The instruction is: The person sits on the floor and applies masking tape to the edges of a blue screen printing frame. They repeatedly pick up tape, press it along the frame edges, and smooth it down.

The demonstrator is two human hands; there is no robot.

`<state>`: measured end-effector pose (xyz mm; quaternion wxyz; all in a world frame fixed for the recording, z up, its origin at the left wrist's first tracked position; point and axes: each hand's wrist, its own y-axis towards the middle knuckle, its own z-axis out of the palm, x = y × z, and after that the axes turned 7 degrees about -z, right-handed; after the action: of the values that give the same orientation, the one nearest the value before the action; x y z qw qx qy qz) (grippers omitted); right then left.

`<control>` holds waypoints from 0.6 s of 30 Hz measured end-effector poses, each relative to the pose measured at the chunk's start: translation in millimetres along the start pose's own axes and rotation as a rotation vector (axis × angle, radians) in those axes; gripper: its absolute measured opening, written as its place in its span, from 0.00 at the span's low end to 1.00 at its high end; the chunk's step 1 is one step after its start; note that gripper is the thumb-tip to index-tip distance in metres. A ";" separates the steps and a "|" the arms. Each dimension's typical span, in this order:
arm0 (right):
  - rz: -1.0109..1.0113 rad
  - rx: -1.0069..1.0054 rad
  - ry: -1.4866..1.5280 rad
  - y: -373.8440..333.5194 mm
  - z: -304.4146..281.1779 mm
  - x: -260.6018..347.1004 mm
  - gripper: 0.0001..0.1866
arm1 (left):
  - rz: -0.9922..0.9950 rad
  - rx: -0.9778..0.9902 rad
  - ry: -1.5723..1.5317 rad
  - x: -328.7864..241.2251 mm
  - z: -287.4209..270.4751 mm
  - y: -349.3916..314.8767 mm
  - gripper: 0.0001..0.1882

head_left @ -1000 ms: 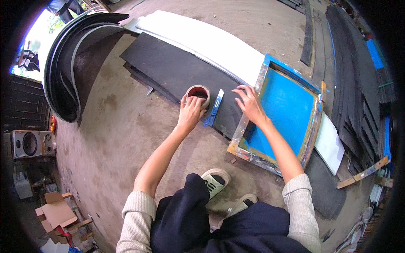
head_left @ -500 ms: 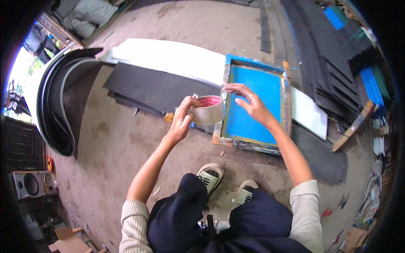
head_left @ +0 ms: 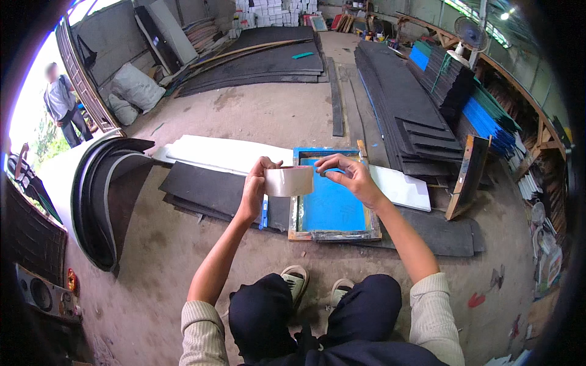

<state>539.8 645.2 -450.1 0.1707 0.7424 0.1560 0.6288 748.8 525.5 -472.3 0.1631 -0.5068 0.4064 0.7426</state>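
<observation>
While the roll of tape [head_left: 289, 181] was held up in front of the seated person, its flat band faced the camera and its axis ran roughly away from the viewer — the left hand [head_left: 255, 188] clasped around the roll's left edge, thumb on top. The right hand [head_left: 349, 177] sat just beside the roll's right edge, fingertips pinched narrow at what seemed the tape's loose end; whether anything lay in that grip could not be told. Below both, on the floor: blue screen frame [head_left: 332, 207], dark foam sheets [head_left: 207, 186], white board [head_left: 226, 154].
</observation>
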 end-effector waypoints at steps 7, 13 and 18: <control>0.267 -0.088 0.482 -19.8 13.7 16.6 0.27 | 0.000 -0.039 0.215 2.4 2.1 -3.1 0.13; 0.319 -0.313 0.404 -33.9 15.5 -15.5 0.14 | -0.090 -0.078 0.376 8.8 20.3 -9.8 0.14; 0.376 -0.476 0.159 -45.0 6.0 -56.2 0.09 | -0.186 0.035 0.505 41.1 15.8 -5.9 0.13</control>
<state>535.9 660.0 -520.7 0.2077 0.6458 -0.1228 0.7244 725.0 534.3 -508.8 0.1327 -0.7081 0.3987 0.5675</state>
